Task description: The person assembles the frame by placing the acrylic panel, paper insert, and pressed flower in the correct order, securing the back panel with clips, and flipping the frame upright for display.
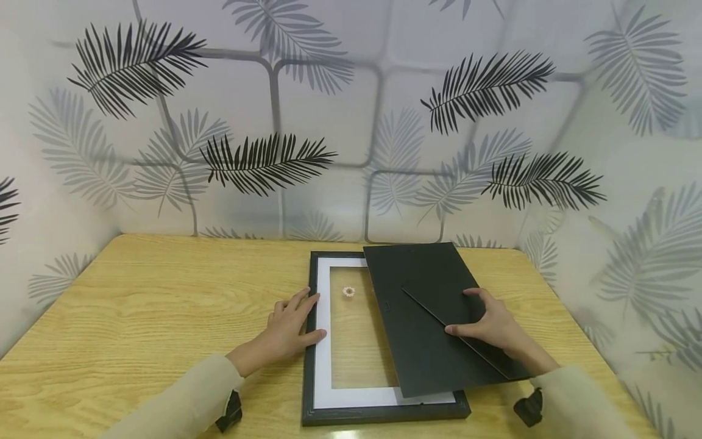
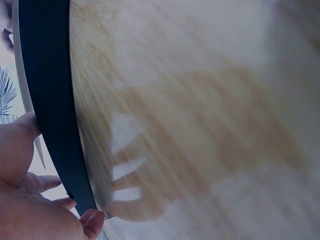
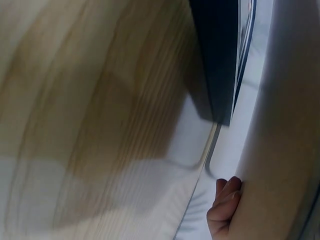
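A black picture frame [image 1: 309, 366] with a white mat [image 1: 323, 378] lies on the table in the head view. Inside its opening is a small pale flower [image 1: 348, 292]. My left hand [image 1: 287, 326] rests across the left rail, thumb over the mat; in the left wrist view its fingertips [image 2: 94, 224] touch the rail's outer side. My right hand [image 1: 490, 323] grips a black backing board [image 1: 417, 341], which lies tilted and askew over the frame's right half. The thumb is by the stand's edge on the board; in the right wrist view curled fingers [image 3: 225, 205] show at the brown underside [image 3: 285, 100].
The wooden table [image 1: 164, 292] extends to the left of the frame, with a narrower strip on the right. Behind it rises a pale wall [image 1: 329, 207] covered in dark leaf prints. Black straps show at both sleeve cuffs [image 1: 219, 378].
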